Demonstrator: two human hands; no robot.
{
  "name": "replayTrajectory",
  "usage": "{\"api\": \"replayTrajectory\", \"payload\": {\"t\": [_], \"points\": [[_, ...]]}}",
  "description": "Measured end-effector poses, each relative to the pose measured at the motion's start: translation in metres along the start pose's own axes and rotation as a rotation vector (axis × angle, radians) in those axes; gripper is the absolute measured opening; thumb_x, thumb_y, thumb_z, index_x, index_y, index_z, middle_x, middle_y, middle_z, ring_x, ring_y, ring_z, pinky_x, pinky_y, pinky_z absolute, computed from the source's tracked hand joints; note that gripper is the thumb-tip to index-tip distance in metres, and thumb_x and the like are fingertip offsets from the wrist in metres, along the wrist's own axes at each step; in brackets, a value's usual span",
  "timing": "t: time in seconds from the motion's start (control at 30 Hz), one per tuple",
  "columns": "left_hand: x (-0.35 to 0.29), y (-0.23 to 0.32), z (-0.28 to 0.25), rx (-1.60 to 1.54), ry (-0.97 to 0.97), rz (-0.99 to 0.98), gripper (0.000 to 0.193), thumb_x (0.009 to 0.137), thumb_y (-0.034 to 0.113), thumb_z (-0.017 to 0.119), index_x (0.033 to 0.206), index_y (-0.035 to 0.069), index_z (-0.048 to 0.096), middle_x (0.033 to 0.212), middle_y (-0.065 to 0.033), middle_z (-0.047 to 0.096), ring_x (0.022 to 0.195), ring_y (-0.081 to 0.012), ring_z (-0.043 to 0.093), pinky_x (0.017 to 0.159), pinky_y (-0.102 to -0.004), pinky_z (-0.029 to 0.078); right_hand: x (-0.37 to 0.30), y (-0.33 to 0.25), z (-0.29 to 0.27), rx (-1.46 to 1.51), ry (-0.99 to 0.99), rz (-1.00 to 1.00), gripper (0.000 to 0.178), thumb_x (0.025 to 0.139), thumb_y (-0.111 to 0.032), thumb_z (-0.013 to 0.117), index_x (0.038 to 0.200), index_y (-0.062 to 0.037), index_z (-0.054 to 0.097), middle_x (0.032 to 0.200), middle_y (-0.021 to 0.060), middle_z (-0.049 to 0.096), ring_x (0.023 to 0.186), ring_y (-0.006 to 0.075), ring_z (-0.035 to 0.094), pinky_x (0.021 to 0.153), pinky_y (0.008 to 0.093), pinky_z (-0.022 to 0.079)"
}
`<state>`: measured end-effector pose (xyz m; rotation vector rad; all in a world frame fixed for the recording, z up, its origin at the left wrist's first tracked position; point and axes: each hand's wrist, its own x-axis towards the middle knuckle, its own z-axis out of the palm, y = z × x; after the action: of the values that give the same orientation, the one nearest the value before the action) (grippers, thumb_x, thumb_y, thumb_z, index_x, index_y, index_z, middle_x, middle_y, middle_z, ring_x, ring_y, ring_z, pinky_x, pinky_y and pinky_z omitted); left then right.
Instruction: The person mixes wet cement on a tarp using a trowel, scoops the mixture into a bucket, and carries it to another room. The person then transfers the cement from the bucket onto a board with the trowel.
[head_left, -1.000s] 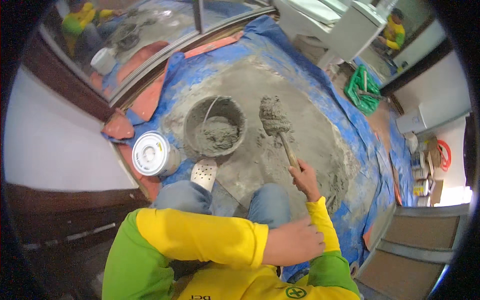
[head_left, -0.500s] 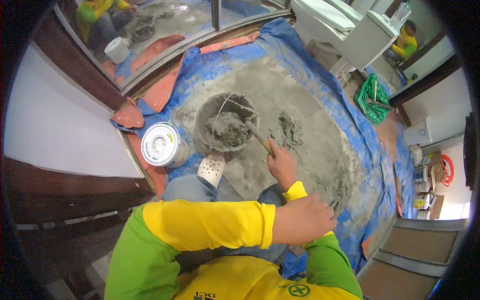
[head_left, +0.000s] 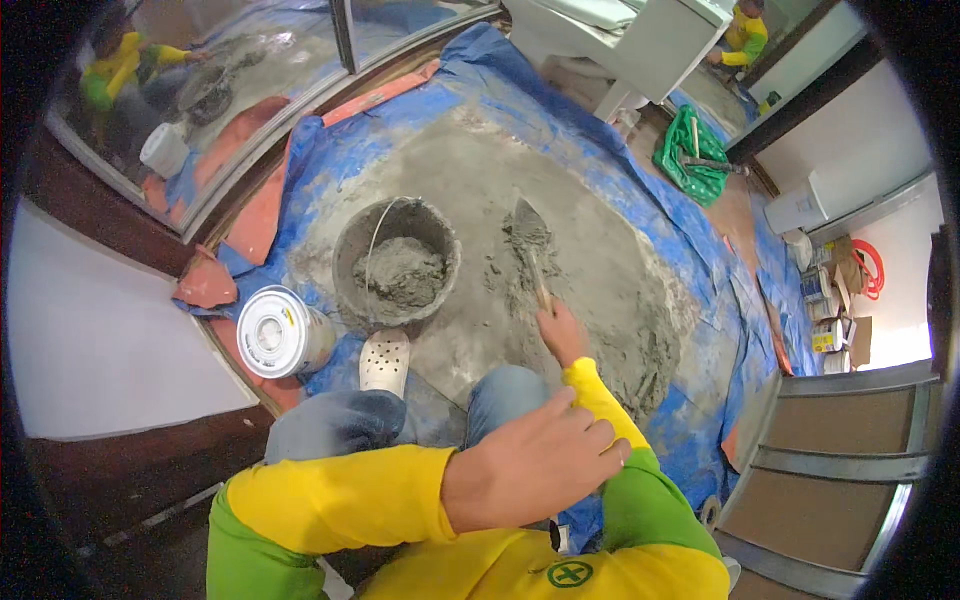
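My right hand [head_left: 563, 333] is closed round the handle of a pointed trowel [head_left: 530, 228]. The trowel's blade rests at a small heap of wet grey mortar [head_left: 512, 262] on the floor, right of a black bucket [head_left: 448, 262]. More mortar [head_left: 400, 275] lies inside the bucket, and its wire handle is raised across the opening. My left hand [head_left: 540, 455] crosses in front of my body beside the right sleeve, its fingers loosely bent and apart, with nothing seen in them.
A white lidded pail [head_left: 285, 332] stands left of the bucket, near my white clog [head_left: 384, 362]. Blue tarp [head_left: 610, 165] surrounds the mortar-covered floor. A toilet [head_left: 650, 45], a green bag [head_left: 692, 160] and a framed panel [head_left: 830, 460] lie along the far and right sides.
The trowel has gone from the bucket's right rim to the mortar heap on the floor. My left hand has come away from the right forearm. The whole view has shifted.
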<state>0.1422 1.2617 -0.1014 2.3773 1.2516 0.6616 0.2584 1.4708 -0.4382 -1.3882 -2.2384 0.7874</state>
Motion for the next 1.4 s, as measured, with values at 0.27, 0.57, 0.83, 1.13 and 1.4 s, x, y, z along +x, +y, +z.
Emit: {"api": "replayTrajectory", "payload": {"t": [0.27,0.57,0.83,1.13,1.4], "points": [[-0.004,-0.008,0.002,-0.072,-0.071,-0.065,0.036,0.087,0.019,0.051,0.121,0.006,0.052,0.101,-0.0090,0.057,0.101,-0.0233,0.057,0.093,-0.0449,0.041,0.098,-0.054,0.108,0.875,-0.527,0.616,0.033,0.086,-0.032,0.062,0.096,-0.0008,0.058,0.072,0.0088,0.059,0.058,0.0210,0.057,0.048,0.0366,0.045],[-0.013,-0.019,-0.003,-0.062,0.078,-0.059,0.034,0.085,0.020,0.056,0.115,0.004,0.055,0.096,-0.0093,0.056,0.093,-0.0244,0.058,0.088,-0.0429,0.041,0.043,-0.039,0.062,1.699,0.038,0.837,0.023,0.095,-0.033,0.049,0.092,-0.0106,0.050,0.068,0.0005,0.050,0.052,0.0131,0.047,0.046,0.0281,0.043],[-0.017,-0.014,0.007,-0.061,-0.063,-0.088,0.039,0.087,0.025,0.055,0.120,0.006,0.052,0.102,-0.0091,0.057,0.098,-0.0250,0.056,0.092,-0.0454,0.040,-0.004,0.023,-0.060,0.466,-0.361,0.520,0.040,0.085,-0.038,0.063,0.112,-0.0094,0.056,0.084,0.0074,0.064,0.068,0.0191,0.062,0.057,0.0331,0.049],[-0.011,-0.003,0.026,0.006,-0.072,-0.055,0.035,0.088,0.024,0.053,0.119,0.007,0.053,0.101,-0.0079,0.057,0.099,-0.0242,0.057,0.095,-0.0443,0.041,0.067,0.097,-0.080,-0.666,-0.283,0.168,0.040,0.076,-0.019,0.059,0.113,-0.0048,0.059,0.093,0.0231,0.066,0.087,0.0408,0.063,0.075,0.0487,0.051],[-0.010,0.003,0.015,0.091,-0.078,-0.029,0.031,0.084,0.017,0.051,0.114,0.008,0.057,0.086,-0.0045,0.054,0.087,-0.0204,0.057,0.089,-0.0402,0.042,0.001,0.049,-0.130,-0.603,-0.371,-0.105,0.037,0.081,-0.028,0.058,0.114,-0.0115,0.060,0.094,0.0208,0.064,0.088,0.0391,0.062,0.071,0.0499,0.050]]}}
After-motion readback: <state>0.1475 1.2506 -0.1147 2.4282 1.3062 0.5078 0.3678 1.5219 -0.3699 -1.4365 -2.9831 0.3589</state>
